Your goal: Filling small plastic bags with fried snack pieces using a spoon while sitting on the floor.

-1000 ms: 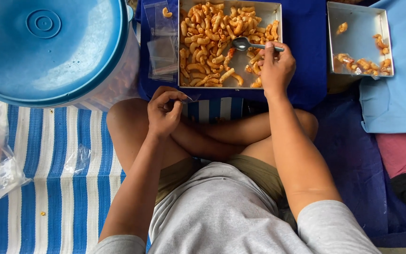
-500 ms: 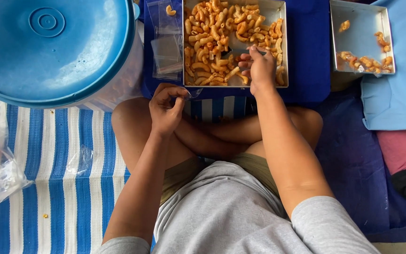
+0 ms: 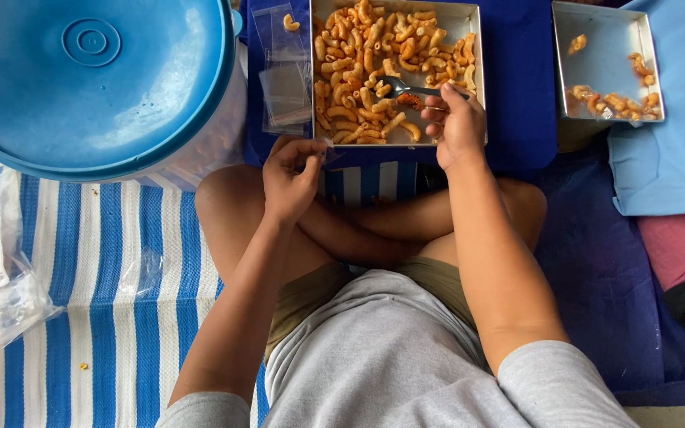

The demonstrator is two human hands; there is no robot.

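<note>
The right hand point(image 3: 457, 119) grips a spoon point(image 3: 406, 87) loaded in the pasta tray point(image 3: 477, 47). The left hand point(image 3: 291, 178) pinches a small clear bag point(image 3: 328, 152) beside it. Best to hold the bag mouth wide and lift the spoon level.

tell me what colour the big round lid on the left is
Blue: the big round lid shows plainly in the head view, the only view there is.

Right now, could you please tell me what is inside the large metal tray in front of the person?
The tray holds orange pasta pieces and a spoon held by the right hand. The hand hides the pieces beneath it.
</note>
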